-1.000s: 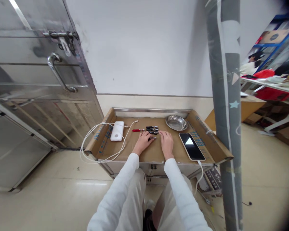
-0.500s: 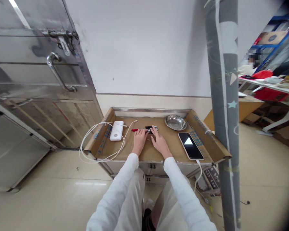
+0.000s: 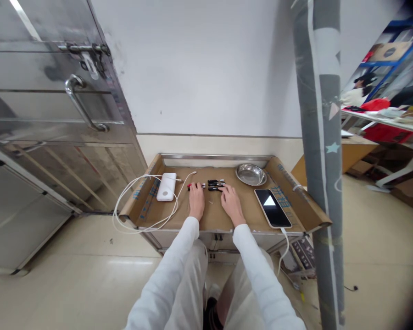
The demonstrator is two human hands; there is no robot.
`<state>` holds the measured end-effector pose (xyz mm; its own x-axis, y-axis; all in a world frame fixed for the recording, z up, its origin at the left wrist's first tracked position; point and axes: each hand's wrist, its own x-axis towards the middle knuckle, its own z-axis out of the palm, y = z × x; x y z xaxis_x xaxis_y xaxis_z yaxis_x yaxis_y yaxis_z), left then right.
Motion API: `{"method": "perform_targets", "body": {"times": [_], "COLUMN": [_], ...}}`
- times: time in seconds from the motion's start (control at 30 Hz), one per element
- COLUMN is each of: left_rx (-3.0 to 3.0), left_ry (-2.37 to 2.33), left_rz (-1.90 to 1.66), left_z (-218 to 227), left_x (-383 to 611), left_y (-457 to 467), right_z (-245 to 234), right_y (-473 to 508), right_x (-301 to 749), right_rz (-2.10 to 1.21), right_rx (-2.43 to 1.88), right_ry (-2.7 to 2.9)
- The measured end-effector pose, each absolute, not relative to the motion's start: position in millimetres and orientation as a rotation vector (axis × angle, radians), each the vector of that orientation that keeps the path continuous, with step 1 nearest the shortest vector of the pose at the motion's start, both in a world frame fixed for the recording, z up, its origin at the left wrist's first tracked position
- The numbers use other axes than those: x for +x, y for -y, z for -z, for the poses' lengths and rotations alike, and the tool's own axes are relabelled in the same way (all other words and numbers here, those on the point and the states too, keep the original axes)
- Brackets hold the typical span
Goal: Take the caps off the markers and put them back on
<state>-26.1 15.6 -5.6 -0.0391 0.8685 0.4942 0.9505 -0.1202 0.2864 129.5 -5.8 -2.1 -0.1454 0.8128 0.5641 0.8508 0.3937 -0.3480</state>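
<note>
My left hand [image 3: 196, 200] lies palm down on the cardboard-lined tray table [image 3: 248, 215], its fingertips touching a red pen [image 3: 193, 186]. My right hand [image 3: 229, 200] rests beside it, fingers bent onto a small cluster of black pens [image 3: 215, 184]. Whether either hand actually grips a pen is too small to make out. White sleeves cover both arms.
A white power bank [image 3: 167, 186] with a looping white cable [image 3: 131, 208] lies at the left. A steel dish [image 3: 251, 174] sits at the back right, a lit phone [image 3: 272, 207] at the right. A grey wrapped pillar [image 3: 318, 137] stands to the right, a steel door [image 3: 55, 101] to the left.
Both hands have slid forward from the middle of the table to the pens. The left hand has moved left onto the red pen.
</note>
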Motion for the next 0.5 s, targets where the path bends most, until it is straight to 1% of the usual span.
{"method": "perform_targets", "body": {"times": [0.27,0.5], "left_rx": [-2.152,-2.108], "left_ry": [1.980,1.973], "left_rz": [0.886,0.933], "left_z": [0.6,-1.9], "left_x": [-25.5,-25.5], "left_y": [-18.5,-16.2], "right_z": [-1.5,0.4], "right_y": [8.7,9.0], "right_x": [129.7,130.0], "right_rz": [0.114,0.128], "right_rx": [-1.507,-1.508], "right_ry": [1.963,1.960]}}
